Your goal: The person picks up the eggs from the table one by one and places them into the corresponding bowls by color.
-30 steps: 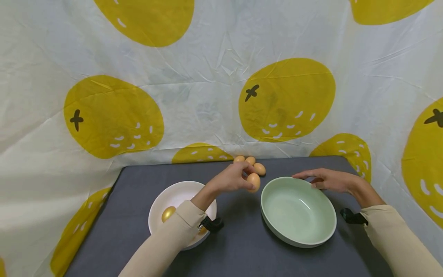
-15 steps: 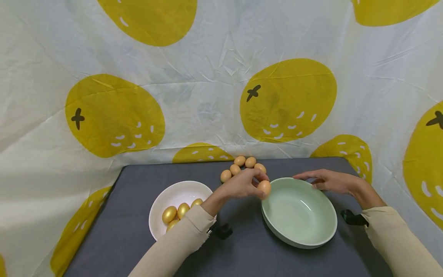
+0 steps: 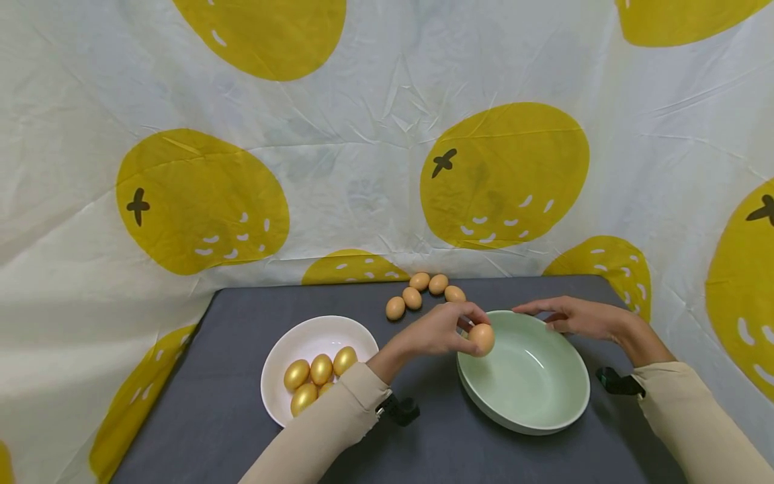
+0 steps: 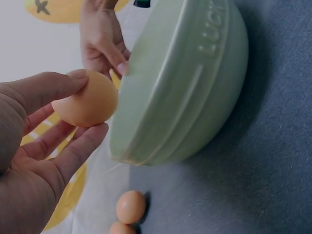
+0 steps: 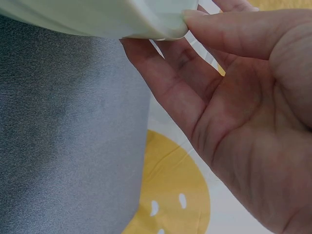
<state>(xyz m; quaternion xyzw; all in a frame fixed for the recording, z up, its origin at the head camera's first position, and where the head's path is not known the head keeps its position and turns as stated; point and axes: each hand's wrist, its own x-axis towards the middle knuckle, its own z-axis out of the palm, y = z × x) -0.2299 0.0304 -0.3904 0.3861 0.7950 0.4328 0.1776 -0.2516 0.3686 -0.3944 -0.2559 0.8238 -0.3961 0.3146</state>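
Note:
My left hand pinches a brown egg between thumb and fingertips, over the left rim of a pale green bowl. In the left wrist view the held egg overlaps the bowl's edge, and raised letters show on the bowl's side. My right hand holds the bowl's far right rim; in the right wrist view the thumb lies on the inner side and the fingers on the outer side. The inside of the green bowl shows bare in the head view.
A white bowl with several gold eggs stands at the left, partly behind my left forearm. Several brown eggs lie at the far edge of the dark grey table. A fruit-patterned cloth hangs behind.
My left hand has moved right with the brown egg, from beside the green bowl to over its left rim. More gold and brown eggs show. My right hand stays put.

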